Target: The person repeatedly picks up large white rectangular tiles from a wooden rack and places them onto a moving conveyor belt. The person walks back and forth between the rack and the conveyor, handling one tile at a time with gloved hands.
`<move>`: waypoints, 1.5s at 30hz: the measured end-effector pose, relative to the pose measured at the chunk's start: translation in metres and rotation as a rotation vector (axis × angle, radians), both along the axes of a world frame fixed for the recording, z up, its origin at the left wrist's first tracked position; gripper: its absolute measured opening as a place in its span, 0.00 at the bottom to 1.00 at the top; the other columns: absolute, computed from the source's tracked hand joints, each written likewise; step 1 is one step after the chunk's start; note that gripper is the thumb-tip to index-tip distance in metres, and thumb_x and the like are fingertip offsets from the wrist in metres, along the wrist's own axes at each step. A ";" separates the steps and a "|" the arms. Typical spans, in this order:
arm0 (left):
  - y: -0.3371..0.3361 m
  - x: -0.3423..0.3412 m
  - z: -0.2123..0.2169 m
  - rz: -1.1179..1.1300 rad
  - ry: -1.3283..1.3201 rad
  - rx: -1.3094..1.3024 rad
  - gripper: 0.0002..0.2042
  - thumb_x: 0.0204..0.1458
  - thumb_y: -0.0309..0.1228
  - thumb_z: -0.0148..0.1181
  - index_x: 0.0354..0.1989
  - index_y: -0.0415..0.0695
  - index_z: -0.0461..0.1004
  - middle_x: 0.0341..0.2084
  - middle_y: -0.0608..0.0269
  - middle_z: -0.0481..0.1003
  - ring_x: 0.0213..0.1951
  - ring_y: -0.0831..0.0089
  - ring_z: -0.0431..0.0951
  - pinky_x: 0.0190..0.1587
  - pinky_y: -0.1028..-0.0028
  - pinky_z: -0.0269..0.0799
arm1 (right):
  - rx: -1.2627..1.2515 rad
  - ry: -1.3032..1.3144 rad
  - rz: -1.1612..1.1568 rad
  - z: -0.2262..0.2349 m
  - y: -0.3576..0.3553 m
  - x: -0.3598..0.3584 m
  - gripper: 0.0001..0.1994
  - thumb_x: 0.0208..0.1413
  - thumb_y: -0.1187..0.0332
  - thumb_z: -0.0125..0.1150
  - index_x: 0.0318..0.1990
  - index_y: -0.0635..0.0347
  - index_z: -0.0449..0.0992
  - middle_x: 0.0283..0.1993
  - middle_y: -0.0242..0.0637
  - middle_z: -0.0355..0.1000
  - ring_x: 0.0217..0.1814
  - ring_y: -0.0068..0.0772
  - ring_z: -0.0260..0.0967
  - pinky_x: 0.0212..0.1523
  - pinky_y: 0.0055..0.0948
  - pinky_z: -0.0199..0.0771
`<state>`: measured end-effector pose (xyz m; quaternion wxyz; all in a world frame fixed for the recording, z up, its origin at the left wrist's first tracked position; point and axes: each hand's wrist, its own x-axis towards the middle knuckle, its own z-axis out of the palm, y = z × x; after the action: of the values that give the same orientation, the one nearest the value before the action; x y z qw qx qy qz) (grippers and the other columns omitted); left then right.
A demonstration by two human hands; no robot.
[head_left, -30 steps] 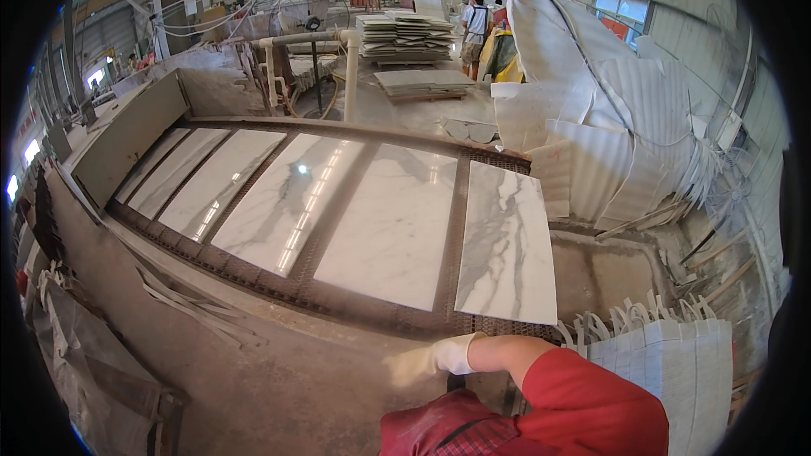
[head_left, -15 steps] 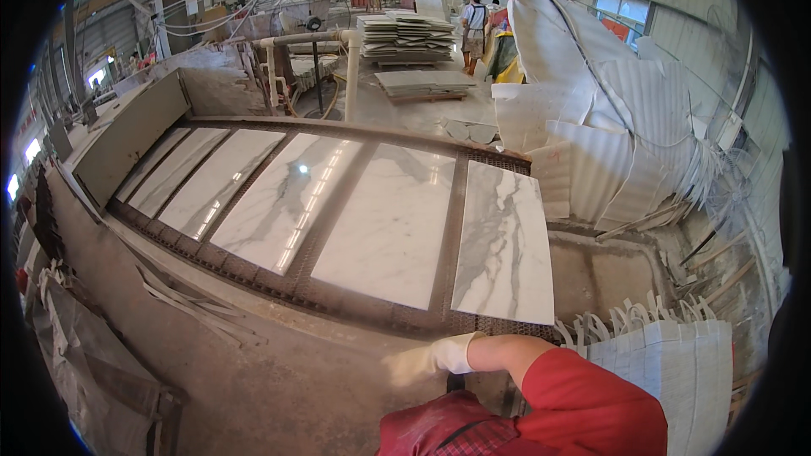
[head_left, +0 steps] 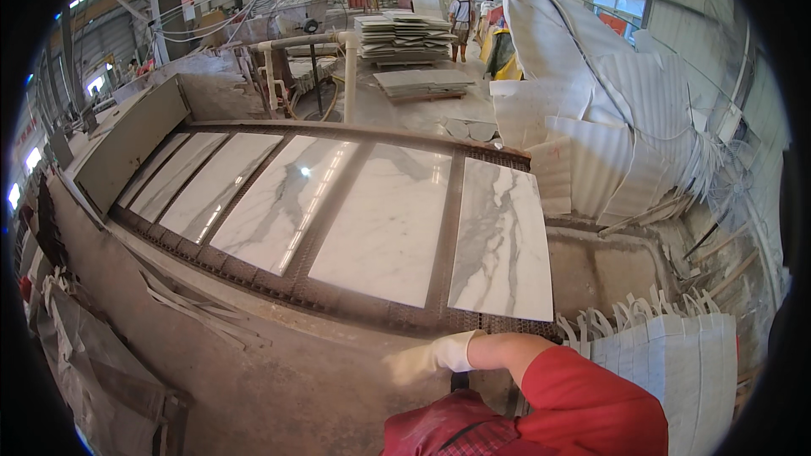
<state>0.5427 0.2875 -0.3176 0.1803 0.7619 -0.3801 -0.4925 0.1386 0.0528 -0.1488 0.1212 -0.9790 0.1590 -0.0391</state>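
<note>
My right hand [head_left: 427,359] wears a pale cream work glove with a white cuff. My bent forearm and red sleeve come in from the lower right, and the hand hangs in front of my dark red apron [head_left: 452,422]. Its finger end is smeared, so I cannot make out the grip or anything in it. Just beyond lies a conveyor bed [head_left: 372,294] of dark mesh. The nearest polished white marble slab with grey veins [head_left: 501,241] rests flat at its right end, apart from the hand. Several similar slabs [head_left: 384,224] lie in a row leftwards. My left hand is out of view.
A white bulk bag [head_left: 676,371] with strap loops stands right of my arm. Thin strips [head_left: 190,304] lie on the near-left floor. Beyond the conveyor are stacked slabs [head_left: 405,38], a pale pipe frame [head_left: 351,76], white sheeting [head_left: 591,110] and a distant person [head_left: 459,21].
The distant person has shifted slightly left and a second one shows beside them. My view has tilted a little. My right hand and the slabs look about the same.
</note>
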 end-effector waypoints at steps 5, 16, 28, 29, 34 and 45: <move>0.002 -0.002 -0.006 -0.016 -0.019 -0.010 0.28 0.64 0.55 0.42 0.36 0.40 0.76 0.34 0.51 0.77 0.38 0.55 0.75 0.40 0.55 0.67 | 0.023 -0.035 -0.009 0.003 0.001 -0.001 0.08 0.49 0.69 0.54 0.22 0.59 0.77 0.26 0.45 0.75 0.35 0.54 0.73 0.62 0.53 0.65; 0.007 -0.004 -0.015 -0.042 -0.050 -0.019 0.27 0.64 0.55 0.42 0.38 0.41 0.76 0.35 0.50 0.77 0.40 0.55 0.74 0.42 0.55 0.66 | -0.107 0.097 0.033 0.021 0.004 -0.001 0.03 0.43 0.68 0.59 0.23 0.53 0.77 0.24 0.34 0.75 0.34 0.41 0.73 0.54 0.41 0.65; 0.008 -0.010 -0.025 -0.062 -0.088 -0.032 0.26 0.64 0.55 0.41 0.40 0.42 0.75 0.37 0.50 0.76 0.42 0.54 0.74 0.44 0.55 0.65 | -0.085 0.078 0.032 0.004 0.004 -0.007 0.04 0.43 0.68 0.58 0.22 0.54 0.77 0.24 0.36 0.75 0.32 0.43 0.72 0.55 0.43 0.65; 0.008 -0.010 -0.026 -0.063 -0.092 -0.033 0.26 0.64 0.55 0.41 0.41 0.42 0.75 0.38 0.50 0.76 0.42 0.54 0.73 0.45 0.55 0.65 | -0.086 0.074 0.033 0.003 0.004 -0.008 0.04 0.44 0.68 0.58 0.22 0.54 0.77 0.24 0.36 0.75 0.32 0.43 0.72 0.56 0.44 0.65; 0.007 -0.012 -0.030 -0.073 -0.105 -0.043 0.26 0.64 0.55 0.41 0.42 0.42 0.74 0.38 0.50 0.76 0.43 0.54 0.73 0.45 0.56 0.64 | -0.108 0.075 0.019 0.001 0.006 -0.008 0.05 0.45 0.68 0.58 0.23 0.54 0.77 0.24 0.37 0.75 0.33 0.44 0.73 0.58 0.45 0.65; 0.011 -0.014 -0.038 -0.094 -0.141 -0.067 0.26 0.64 0.55 0.41 0.44 0.43 0.74 0.40 0.49 0.75 0.45 0.54 0.72 0.47 0.56 0.64 | 0.042 0.072 -0.040 0.003 0.012 -0.012 0.10 0.44 0.68 0.56 0.23 0.67 0.78 0.29 0.55 0.74 0.35 0.57 0.71 0.45 0.47 0.72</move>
<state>0.5285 0.2985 -0.3560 0.1553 0.7695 -0.4435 -0.4326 0.1268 0.0645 -0.1459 0.1349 -0.9737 0.1838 -0.0029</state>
